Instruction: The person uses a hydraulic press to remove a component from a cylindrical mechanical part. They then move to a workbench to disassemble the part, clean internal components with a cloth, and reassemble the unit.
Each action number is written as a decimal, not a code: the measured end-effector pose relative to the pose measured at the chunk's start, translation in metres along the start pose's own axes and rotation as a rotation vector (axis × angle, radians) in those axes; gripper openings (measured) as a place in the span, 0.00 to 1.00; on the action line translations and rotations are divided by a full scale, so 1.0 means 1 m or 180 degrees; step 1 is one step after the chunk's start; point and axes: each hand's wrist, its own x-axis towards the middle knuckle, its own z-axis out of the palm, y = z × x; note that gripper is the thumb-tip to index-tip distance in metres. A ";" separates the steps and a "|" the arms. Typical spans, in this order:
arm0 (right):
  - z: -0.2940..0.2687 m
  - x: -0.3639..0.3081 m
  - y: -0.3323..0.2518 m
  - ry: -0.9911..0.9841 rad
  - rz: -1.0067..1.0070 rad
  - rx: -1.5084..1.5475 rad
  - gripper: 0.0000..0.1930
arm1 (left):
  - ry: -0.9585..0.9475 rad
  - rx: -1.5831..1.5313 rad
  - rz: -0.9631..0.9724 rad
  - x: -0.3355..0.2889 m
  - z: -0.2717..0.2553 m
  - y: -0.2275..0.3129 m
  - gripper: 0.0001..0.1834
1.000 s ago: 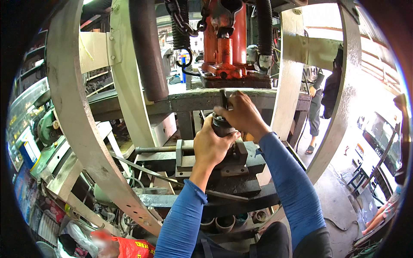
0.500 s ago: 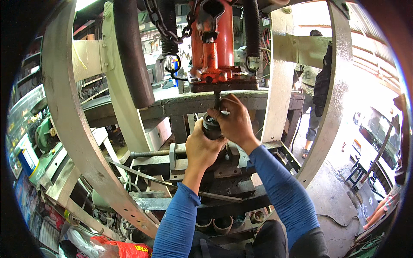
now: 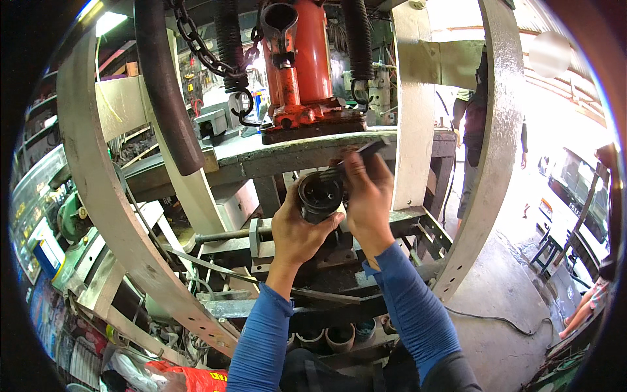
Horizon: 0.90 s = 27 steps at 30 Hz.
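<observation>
The person's left hand (image 3: 290, 225) is wrapped around a dark, round, hollow metal part (image 3: 320, 198), its open end tipped up toward the wearer, held in front of the cream-painted steel press frame (image 3: 493, 124) and below the red cylindrical jack (image 3: 310, 59). The right hand (image 3: 370, 206) is closed on a narrow, dark, bar-shaped piece (image 3: 374, 146), pinched under the thumb and slanting up to the right just beside the part's rim; I can't tell from here whether the two touch. To my eye this is hand work at the open mouth, working or checking the inside with the part kept off the press. The next move seems to call for a firm left grip and a careful angle on the bar.
</observation>
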 end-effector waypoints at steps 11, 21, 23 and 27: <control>-0.019 -0.025 -0.051 -0.0577 0.0093 -0.0158 0.16 | -0.0115 0.0575 0.0144 -0.008 -0.015 0.025 0.44; -0.003 -0.028 -0.064 -0.1170 -0.0143 -0.2057 0.17 | -0.0103 0.0620 0.0043 -0.016 -0.016 0.031 0.46; -0.008 -0.026 -0.062 -0.1293 -0.0314 -0.2343 0.16 | -0.0076 0.0561 0.0034 -0.015 -0.013 0.030 0.47; -0.005 -0.022 -0.063 -0.1406 -0.0235 -0.2283 0.15 | -0.0085 0.0606 -0.0052 -0.014 -0.015 0.029 0.47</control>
